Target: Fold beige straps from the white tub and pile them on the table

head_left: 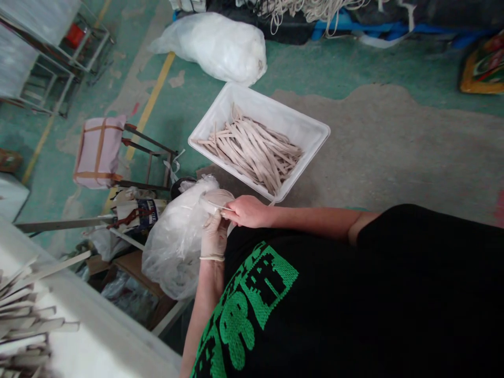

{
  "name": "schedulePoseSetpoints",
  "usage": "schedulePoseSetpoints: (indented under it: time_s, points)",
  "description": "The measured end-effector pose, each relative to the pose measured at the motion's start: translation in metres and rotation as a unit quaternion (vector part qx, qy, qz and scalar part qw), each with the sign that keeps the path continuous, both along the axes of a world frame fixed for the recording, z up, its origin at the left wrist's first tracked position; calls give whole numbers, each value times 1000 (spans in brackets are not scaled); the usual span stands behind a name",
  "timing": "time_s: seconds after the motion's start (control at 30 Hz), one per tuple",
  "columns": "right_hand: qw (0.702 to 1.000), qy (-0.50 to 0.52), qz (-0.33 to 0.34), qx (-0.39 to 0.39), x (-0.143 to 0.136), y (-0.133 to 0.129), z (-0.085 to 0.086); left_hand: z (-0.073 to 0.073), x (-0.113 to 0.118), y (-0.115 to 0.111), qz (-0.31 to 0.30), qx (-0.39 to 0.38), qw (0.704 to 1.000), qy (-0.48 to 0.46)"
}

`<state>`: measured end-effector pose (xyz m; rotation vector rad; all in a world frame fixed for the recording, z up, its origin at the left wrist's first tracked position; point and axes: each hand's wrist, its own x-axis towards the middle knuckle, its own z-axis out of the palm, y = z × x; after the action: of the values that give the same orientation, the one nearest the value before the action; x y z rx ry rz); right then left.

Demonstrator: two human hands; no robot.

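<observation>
My left hand [214,236], in a thin pale glove, is closed at the lower edge of a pale rounded bundle [216,198]. My bare right hand [251,211] touches the left fingers, its fingers pinched on a thin whitish strip [226,208] that runs across the bundle. Fingertip details are small and partly hidden. Directly behind the bundle, a clear plastic bag [173,241] hangs with white material in it. Beyond my hands, a white tub [311,123] on the floor holds many flat beige strips [255,149].
A stuffed white bag [228,47] lies behind the tub. To the left are a padded chair [100,152] and wheeled metal racks [43,94]. A white table [90,325] at lower left bears more strips [23,325]. Pale cords [307,10] hang at the top.
</observation>
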<state>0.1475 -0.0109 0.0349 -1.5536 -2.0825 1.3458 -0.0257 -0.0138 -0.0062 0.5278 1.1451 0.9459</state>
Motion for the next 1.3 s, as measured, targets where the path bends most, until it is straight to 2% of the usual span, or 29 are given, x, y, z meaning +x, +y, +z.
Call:
schedulePoseSetpoints:
  time_s: [0.1, 0.2, 0.37, 0.5, 0.57, 0.77, 0.93, 1.07, 1.3]
  points:
    - [999, 30, 34, -9, -3, -4, -5, 4, -14, 9, 38, 16, 999, 28]
    - [998, 31, 55, -28, -4, -9, -8, 8, -23, 14, 38, 19, 998, 47]
    - [999, 28, 6, 17, -12, 0, -5, 16, -14, 11, 5, 29, 999, 34]
    - [998, 36, 40, 19, -13, -3, -3, 24, -22, 15, 44, 60, 995, 59]
    - [998, 33, 58, 8, -13, -5, -2, 26, -26, 14, 40, 58, 995, 66]
    - [998, 20, 19, 50, -16, 0, 2, 24, -20, 8, 19, 54, 997, 61]
    - [997, 15, 73, 8, -13, -9, 3, 32, -31, 13, 39, 86, 992, 81]
    - [998, 16, 53, 10, -15, -5, 6, 35, -28, 12, 12, 77, 995, 59]
    - [999, 42, 34, 2, -15, -5, 9, 35, -21, 4, 19, 98, 991, 85]
